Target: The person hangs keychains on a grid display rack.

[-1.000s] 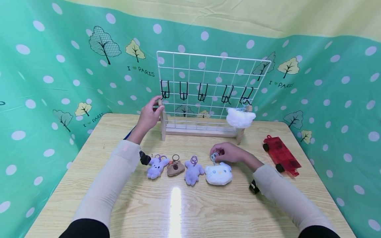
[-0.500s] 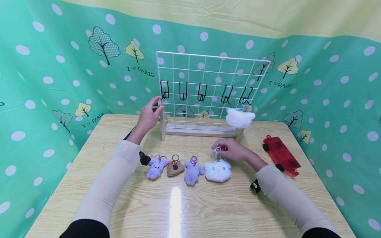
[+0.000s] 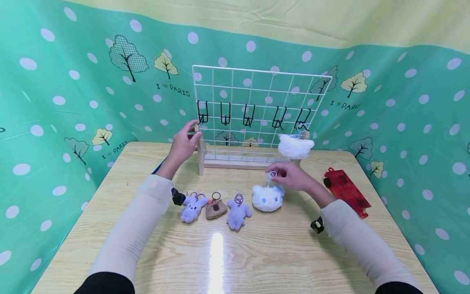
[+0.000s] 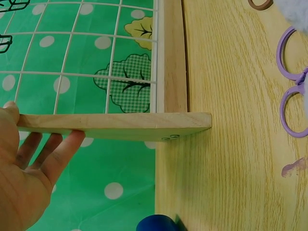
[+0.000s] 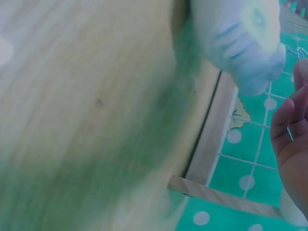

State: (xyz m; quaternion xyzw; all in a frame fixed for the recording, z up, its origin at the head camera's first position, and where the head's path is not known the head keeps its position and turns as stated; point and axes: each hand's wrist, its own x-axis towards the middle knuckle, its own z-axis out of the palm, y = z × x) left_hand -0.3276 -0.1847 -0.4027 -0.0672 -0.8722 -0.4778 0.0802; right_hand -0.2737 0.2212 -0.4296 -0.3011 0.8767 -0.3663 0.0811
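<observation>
My left hand grips the wooden side post of a white wire grid rack, thumb on one edge and fingers on the other. My right hand pinches the light blue ring of a white cat-face plush keychain. The plush dangles below the fingers in front of the rack; the right wrist view shows it from the side. Several black hooks line the grid. A second white plush keychain hangs from the rightmost one.
On the table lie a purple bunny keychain, a brown plush keychain and a purple plush keychain, left of the held one. A red plaid piece with black wheels lies at right. A green dotted curtain surrounds the table.
My right hand has moved up and toward the rack, lifting the white cat-face keychain off its place at the right end of the row. The left hand stays at the post.
</observation>
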